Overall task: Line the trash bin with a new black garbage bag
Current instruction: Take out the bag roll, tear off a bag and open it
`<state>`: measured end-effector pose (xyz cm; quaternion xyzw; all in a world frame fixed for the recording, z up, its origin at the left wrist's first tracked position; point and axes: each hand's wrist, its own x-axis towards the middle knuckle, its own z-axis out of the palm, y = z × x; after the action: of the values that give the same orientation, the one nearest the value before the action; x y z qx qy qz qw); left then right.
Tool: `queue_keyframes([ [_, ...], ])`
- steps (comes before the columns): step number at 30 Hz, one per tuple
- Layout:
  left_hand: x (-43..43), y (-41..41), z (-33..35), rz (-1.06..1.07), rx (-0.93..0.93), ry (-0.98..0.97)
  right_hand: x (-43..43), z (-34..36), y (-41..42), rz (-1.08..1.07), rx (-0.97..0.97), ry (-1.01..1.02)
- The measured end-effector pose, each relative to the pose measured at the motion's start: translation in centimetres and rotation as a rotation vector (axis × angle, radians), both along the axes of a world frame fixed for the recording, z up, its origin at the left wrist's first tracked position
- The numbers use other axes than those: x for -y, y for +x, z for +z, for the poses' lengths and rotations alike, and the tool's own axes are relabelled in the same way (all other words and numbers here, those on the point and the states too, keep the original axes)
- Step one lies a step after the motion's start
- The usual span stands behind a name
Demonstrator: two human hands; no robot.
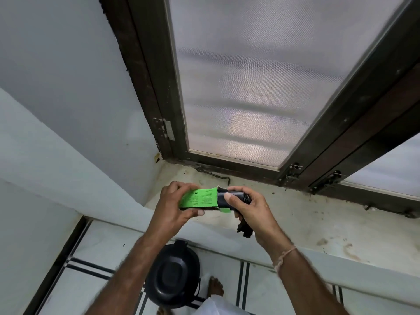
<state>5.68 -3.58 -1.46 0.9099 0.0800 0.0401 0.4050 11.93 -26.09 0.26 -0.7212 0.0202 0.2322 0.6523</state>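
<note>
My left hand (pixel 173 206) grips a green cardboard sleeve (pixel 198 198) printed with small black text. A roll of black garbage bags (pixel 222 199) sticks out of the sleeve's right end. My right hand (pixel 248 209) is closed around that roll, thumb on top, and a crumpled black bag end (pixel 245 230) hangs below the palm. Both hands are held over a stained window sill (pixel 306 221). On the floor below, between my forearms, stands the black trash bin (pixel 173 272) with its lid closed.
A dark-framed window with mesh screen (pixel 250 87) rises behind the sill, with latches (pixel 293 170) along its lower frame. White walls stand at left. The floor is white tile with dark stripes (pixel 91 267). My bare foot (pixel 216 286) is beside the bin.
</note>
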Motion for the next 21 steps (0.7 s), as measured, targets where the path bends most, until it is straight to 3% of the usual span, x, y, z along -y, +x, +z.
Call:
queue_keyframes([
  [4, -0.3, -0.6, -0.1, 0.082, 0.01, -0.044, -0.5, 0.1, -0.3, 0.029, -0.035, 0.052],
  [7, -0.5, -0.8, -0.2, 0.138, 0.003, -0.074, -1.0, 0.1, -0.7, -0.078, 0.008, 0.027],
  [13, 0.3, -1.2, -0.1, 0.163, 0.011, -0.153, -1.3, 0.3, -1.7, 0.093, 0.063, 0.081],
  [21, 0.5, -2.0, 0.2, 0.122, 0.003, -0.224, -1.0, 0.0, -1.4, 0.008, 0.169, 0.026],
])
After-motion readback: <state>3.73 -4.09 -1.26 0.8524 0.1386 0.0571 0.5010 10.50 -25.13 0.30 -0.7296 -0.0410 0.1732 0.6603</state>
